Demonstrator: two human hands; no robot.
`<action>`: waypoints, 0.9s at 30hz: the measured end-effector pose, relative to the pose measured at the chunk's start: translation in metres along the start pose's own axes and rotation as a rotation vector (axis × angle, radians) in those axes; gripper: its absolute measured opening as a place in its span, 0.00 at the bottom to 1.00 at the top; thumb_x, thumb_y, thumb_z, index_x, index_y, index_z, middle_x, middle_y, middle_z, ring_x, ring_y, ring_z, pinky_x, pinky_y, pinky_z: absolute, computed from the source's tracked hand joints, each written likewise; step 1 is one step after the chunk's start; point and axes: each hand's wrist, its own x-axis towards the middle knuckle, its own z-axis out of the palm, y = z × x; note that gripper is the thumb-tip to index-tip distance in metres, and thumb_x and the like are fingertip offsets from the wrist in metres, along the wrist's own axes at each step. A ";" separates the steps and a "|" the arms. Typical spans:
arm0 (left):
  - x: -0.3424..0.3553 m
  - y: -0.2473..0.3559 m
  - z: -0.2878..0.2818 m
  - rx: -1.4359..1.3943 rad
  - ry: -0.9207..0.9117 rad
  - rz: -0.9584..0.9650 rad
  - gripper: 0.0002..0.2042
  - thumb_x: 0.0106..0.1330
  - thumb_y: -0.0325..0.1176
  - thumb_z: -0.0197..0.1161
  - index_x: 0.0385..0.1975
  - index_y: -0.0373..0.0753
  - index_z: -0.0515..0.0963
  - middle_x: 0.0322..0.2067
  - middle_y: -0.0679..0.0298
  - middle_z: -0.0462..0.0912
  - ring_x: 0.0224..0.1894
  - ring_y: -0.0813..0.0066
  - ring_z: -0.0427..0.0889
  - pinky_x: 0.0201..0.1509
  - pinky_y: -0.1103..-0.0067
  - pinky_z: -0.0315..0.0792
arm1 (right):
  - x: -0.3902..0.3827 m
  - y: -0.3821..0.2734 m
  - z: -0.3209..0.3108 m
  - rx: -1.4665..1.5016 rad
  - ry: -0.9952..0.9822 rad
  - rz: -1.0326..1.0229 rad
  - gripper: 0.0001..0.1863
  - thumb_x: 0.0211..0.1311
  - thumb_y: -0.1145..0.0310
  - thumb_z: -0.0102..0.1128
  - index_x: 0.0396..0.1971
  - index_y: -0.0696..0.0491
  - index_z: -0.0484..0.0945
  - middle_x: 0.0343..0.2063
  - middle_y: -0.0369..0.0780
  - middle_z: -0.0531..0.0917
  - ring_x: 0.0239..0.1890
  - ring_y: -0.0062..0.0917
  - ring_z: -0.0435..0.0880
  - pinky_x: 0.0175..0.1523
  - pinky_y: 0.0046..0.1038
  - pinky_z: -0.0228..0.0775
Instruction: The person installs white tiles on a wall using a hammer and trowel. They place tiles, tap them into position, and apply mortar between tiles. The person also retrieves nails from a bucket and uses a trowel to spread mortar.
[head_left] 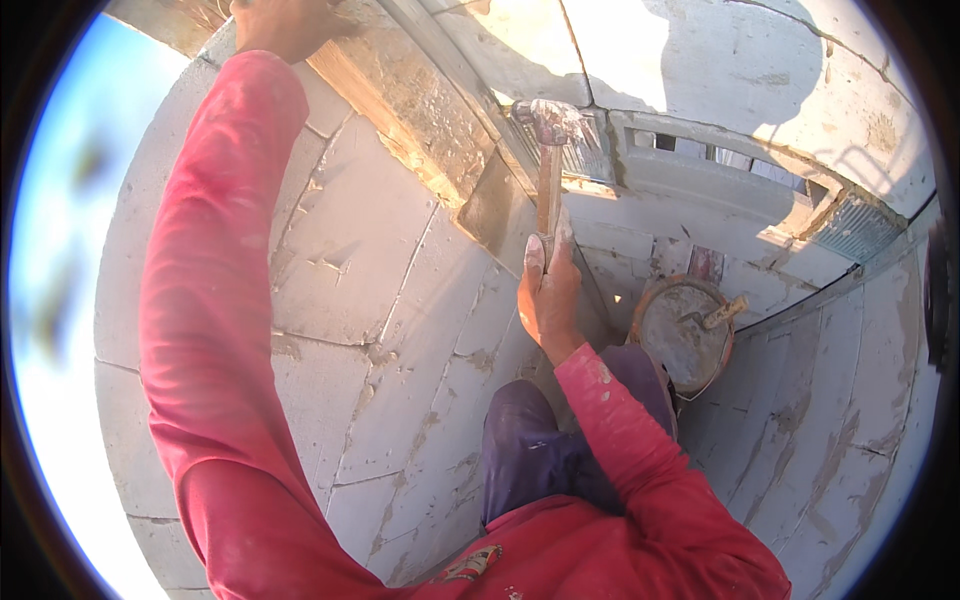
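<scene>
My right hand [549,300] is wrapped round the wooden handle of a hammer [549,185]. Its worn, mortar-smeared head points away from me, in front of the block wall. At the upper left, my left arm stretches out and my left hand [285,28] grips the far part of a thick wooden board [410,110], its fingers partly cut off by the frame's edge. The board slants along the wall of pale blocks [340,240], its rough near end below and left of the hammer head.
A round bucket [640,330] of grey mortar stands right of my knee, with a tool's wooden handle [726,312] sticking out. Beyond it, a narrow opening [725,155] runs through the far block wall. Another block wall [830,400] rises at right. Bright sky lies past the left wall.
</scene>
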 end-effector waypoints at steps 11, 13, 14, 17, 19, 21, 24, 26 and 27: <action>-0.003 0.006 0.003 -0.013 0.033 -0.007 0.22 0.50 0.50 0.80 0.42 0.47 0.88 0.52 0.57 0.82 0.67 0.48 0.66 0.69 0.40 0.57 | -0.001 0.018 0.007 -0.046 0.002 0.010 0.19 0.76 0.65 0.53 0.58 0.61 0.70 0.36 0.57 0.84 0.39 0.54 0.84 0.44 0.43 0.75; -0.005 0.005 0.009 0.000 0.061 0.021 0.22 0.50 0.51 0.79 0.42 0.47 0.88 0.51 0.57 0.83 0.66 0.47 0.66 0.69 0.40 0.57 | -0.003 0.011 0.004 0.095 0.081 -0.032 0.19 0.76 0.65 0.52 0.59 0.61 0.69 0.37 0.57 0.84 0.39 0.53 0.84 0.44 0.43 0.75; -0.003 0.002 0.005 0.014 0.032 0.022 0.22 0.50 0.51 0.79 0.42 0.47 0.88 0.50 0.57 0.84 0.66 0.47 0.67 0.69 0.40 0.58 | -0.005 0.006 0.006 0.180 0.115 -0.051 0.19 0.76 0.66 0.52 0.59 0.60 0.69 0.37 0.57 0.84 0.38 0.53 0.84 0.44 0.43 0.74; 0.004 -0.002 -0.001 0.042 -0.004 0.018 0.23 0.50 0.52 0.79 0.42 0.46 0.87 0.49 0.57 0.85 0.65 0.48 0.69 0.69 0.40 0.58 | -0.013 0.020 0.020 -0.003 0.085 -0.264 0.22 0.76 0.64 0.53 0.62 0.61 0.67 0.35 0.56 0.83 0.36 0.51 0.84 0.43 0.43 0.75; 0.001 0.004 0.001 0.043 0.047 0.008 0.23 0.49 0.51 0.79 0.43 0.45 0.87 0.49 0.57 0.85 0.65 0.48 0.71 0.69 0.40 0.59 | -0.007 0.027 0.013 -0.046 0.001 -0.155 0.19 0.76 0.67 0.53 0.59 0.63 0.69 0.33 0.56 0.83 0.34 0.53 0.83 0.40 0.43 0.74; 0.004 0.002 0.010 0.044 0.071 0.018 0.23 0.49 0.51 0.79 0.43 0.45 0.87 0.48 0.57 0.85 0.64 0.48 0.71 0.68 0.40 0.58 | -0.004 0.032 0.010 -0.062 -0.006 -0.070 0.19 0.76 0.68 0.52 0.58 0.65 0.69 0.32 0.57 0.82 0.34 0.54 0.83 0.38 0.43 0.74; 0.003 0.002 0.011 0.036 0.036 0.022 0.23 0.49 0.51 0.80 0.42 0.45 0.87 0.48 0.57 0.85 0.65 0.48 0.71 0.68 0.39 0.58 | -0.007 0.005 0.002 0.007 0.069 -0.004 0.21 0.76 0.67 0.52 0.61 0.65 0.67 0.32 0.57 0.82 0.34 0.52 0.84 0.38 0.43 0.74; 0.003 0.003 0.006 0.017 0.009 0.012 0.24 0.49 0.50 0.80 0.43 0.45 0.87 0.49 0.56 0.85 0.65 0.48 0.71 0.69 0.39 0.58 | -0.004 0.005 0.003 0.120 0.115 -0.017 0.22 0.76 0.65 0.53 0.62 0.61 0.64 0.31 0.56 0.83 0.34 0.50 0.84 0.40 0.43 0.74; 0.002 0.004 0.004 0.006 -0.002 0.002 0.24 0.49 0.50 0.80 0.43 0.45 0.87 0.49 0.56 0.85 0.65 0.48 0.71 0.69 0.39 0.58 | -0.005 0.010 0.007 0.123 0.132 -0.016 0.23 0.76 0.65 0.53 0.63 0.62 0.64 0.30 0.54 0.82 0.33 0.47 0.84 0.39 0.42 0.74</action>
